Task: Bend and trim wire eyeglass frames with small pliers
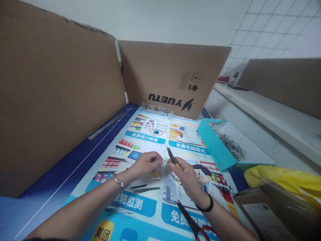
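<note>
My left hand (151, 162) is closed, thumb and fingertips pinched on a thin wire (163, 160) over the printed sheet. Close beside it, my right hand (183, 172) grips a dark pointed tool with a yellow part (171, 154); its tip points up and away, and its exact kind cannot be told. Its fingertips also meet near the wire. Thin loops of wire curve around and below both hands, faint against the print. Scissors (189, 217) with dark blades and red handles lie below my right wrist.
Tall cardboard panels (173, 73) stand at the left and back. Wire scraps (157, 108) lie along the back panel. On the right are a turquoise box (215, 144) containing tangled wire (229, 144), a yellow bag (283, 180) and a brown carton (268, 207). Thin strips (107, 125) lie at left.
</note>
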Demonstrator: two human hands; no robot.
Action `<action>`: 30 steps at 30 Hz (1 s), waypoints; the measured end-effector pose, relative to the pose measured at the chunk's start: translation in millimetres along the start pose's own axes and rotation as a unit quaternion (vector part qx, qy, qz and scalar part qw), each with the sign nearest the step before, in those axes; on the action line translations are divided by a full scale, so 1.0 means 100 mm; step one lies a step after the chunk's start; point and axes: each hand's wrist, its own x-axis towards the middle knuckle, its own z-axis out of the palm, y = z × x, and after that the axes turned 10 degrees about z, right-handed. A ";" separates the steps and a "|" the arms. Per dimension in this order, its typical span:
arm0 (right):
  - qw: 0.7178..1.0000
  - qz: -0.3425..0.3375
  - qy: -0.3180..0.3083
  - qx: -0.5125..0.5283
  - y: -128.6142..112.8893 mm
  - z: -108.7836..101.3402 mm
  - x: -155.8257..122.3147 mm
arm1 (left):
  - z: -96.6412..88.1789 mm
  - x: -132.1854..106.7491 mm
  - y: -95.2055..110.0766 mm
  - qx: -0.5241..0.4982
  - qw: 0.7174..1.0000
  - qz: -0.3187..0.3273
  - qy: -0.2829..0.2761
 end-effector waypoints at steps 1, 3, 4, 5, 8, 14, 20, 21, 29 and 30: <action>1.000 0.002 -0.005 0.007 0.01 0.00 0.00 | 0.01 0.00 -0.01 0.004 1.000 0.001 0.000; 0.999 0.009 -0.018 0.025 0.02 0.00 0.01 | 0.01 -0.01 -0.03 0.012 1.000 0.012 0.005; 0.999 0.013 -0.024 0.037 0.02 0.00 0.00 | 0.01 -0.01 -0.03 0.016 1.000 0.019 0.007; 0.998 0.017 -0.029 0.051 0.01 0.01 0.00 | 0.02 -0.01 -0.03 0.020 0.999 0.026 0.008; 0.995 0.027 -0.037 0.089 -0.01 0.03 0.00 | 0.01 0.00 -0.02 0.016 0.999 0.042 0.014; 0.994 0.048 -0.057 0.079 -0.07 0.02 0.01 | 0.01 -0.03 0.06 -0.052 0.998 0.004 0.025; 0.991 -0.003 -0.095 -0.096 -0.13 -0.13 0.12 | -0.04 0.00 0.05 -0.074 0.995 0.012 0.068; 0.987 -0.014 -0.100 -0.122 -0.13 -0.17 0.18 | -0.05 0.01 0.04 -0.076 0.994 0.012 0.075; 0.850 -0.108 0.031 -0.514 -0.10 -0.48 0.84 | -0.14 0.06 0.08 -0.027 0.993 -0.002 0.119; 0.837 -0.108 0.044 -0.535 -0.09 -0.49 0.90 | -0.13 0.05 0.09 -0.019 0.993 -0.005 0.121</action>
